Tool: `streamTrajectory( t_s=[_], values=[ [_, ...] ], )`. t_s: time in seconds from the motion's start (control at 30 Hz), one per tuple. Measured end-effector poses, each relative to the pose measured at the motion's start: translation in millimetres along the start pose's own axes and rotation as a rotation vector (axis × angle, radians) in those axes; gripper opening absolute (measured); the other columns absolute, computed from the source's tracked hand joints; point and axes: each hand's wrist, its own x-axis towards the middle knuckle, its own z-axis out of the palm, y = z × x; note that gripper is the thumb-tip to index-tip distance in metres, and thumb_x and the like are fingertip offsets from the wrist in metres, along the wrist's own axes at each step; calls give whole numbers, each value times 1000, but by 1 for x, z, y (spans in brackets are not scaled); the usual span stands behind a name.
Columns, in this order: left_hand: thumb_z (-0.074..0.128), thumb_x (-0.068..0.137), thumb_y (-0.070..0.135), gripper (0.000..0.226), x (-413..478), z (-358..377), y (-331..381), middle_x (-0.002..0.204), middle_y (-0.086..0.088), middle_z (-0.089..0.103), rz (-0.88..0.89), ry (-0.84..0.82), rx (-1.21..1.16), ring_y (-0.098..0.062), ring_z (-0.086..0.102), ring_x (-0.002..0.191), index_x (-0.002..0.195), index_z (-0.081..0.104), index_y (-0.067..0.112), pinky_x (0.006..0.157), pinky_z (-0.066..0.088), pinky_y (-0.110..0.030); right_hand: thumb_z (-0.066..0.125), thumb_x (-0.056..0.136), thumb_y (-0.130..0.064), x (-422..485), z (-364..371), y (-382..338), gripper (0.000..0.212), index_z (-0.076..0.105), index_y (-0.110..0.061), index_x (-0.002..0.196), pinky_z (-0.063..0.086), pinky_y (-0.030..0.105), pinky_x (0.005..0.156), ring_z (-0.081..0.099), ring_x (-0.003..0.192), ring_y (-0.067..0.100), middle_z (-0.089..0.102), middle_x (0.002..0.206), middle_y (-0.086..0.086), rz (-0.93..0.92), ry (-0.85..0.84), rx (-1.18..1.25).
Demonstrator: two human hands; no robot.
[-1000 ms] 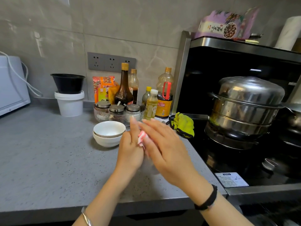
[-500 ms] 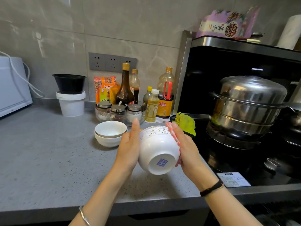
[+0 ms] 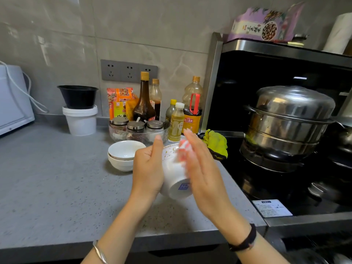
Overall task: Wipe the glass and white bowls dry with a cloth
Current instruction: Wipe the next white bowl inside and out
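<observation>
The grey counter (image 3: 57, 187) holds two stacked white bowls (image 3: 123, 155), a white tub (image 3: 81, 121), a glass dish of jars (image 3: 138, 131) — and bottles (image 3: 176, 122).

We stand in a home kitchen: a grey countertop (image 3: 47, 178) runs beneath a tiled wall (image 3: 57, 35), sauce and oil bottles (image 3: 144, 103) crowd together at twelve o'clock, a steel steamer pot (image 3: 289, 119) sits on a black hob (image 3: 276, 189) at three o'clock, and stacked white bowls (image 3: 122, 153) sit near the centre.
</observation>
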Motion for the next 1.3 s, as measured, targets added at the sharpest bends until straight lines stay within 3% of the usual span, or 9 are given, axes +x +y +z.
streamTrajectory(
  t_s=[0.13,0.33,0.53,0.6,0.7,0.87,0.97,1.17,1.3],
  values=[
    [39,100,35,58,-2,0,-5,52,-8,58,10,24,-15,-12,53,52,50,59,11,53,43,-22,29,101,-38,-3,7,1,47,36,-25,146,15,36,120,16,145,4,31,154,-11,-274,-1,-320],
    [41,100,34,49,0,-1,-3,50,-3,53,-38,72,-51,-10,52,47,65,55,2,43,37,-19,22,94,-61,8,-5,6,44,23,-57,138,29,36,116,25,137,-11,31,147,-30,132,-61,157],
    [40,99,33,54,-7,1,-10,55,-7,64,48,14,6,-9,55,54,59,62,4,54,45,-23,26,101,-42,5,12,-3,49,38,-26,145,12,27,119,18,143,-2,34,152,-12,-264,-49,-401],
    [40,97,41,61,-6,0,-8,59,-21,60,10,32,-6,-16,54,55,64,59,-6,53,42,-28,24,99,-48,11,5,-1,48,34,-34,145,15,24,119,16,141,-9,32,151,-20,-134,-85,-230],
    [42,99,34,49,-3,-2,-4,49,-2,56,-59,75,-82,-9,53,47,63,54,3,45,40,-20,22,96,-54,12,-3,4,46,24,-47,141,20,23,118,18,136,-16,25,143,-37,97,-97,40],
    [41,100,28,53,-6,-1,-8,52,-2,56,33,15,-24,-7,51,50,56,58,3,50,41,-18,25,101,-41,4,11,-3,49,33,-26,147,11,27,119,15,144,0,31,153,-15,-268,-60,-404],
    [42,100,31,55,-5,-1,-8,54,-7,57,-22,-10,-40,-14,53,55,59,60,-1,53,43,-24,28,99,-42,13,5,0,49,42,-26,143,20,23,116,25,140,-2,41,147,-15,-235,-75,-315],
    [47,98,34,42,-3,-6,-5,53,0,59,-203,3,-129,-11,56,50,64,56,10,48,42,-21,39,95,-45,20,-6,7,32,64,-28,107,47,17,74,62,89,1,67,97,-13,183,-82,267],
    [49,97,33,36,-6,-7,-4,57,0,65,-285,1,-239,-13,63,53,69,61,15,58,48,-30,46,90,-59,20,-13,3,64,60,0,72,32,16,35,46,38,10,49,46,-4,416,-37,346]
  ],
)
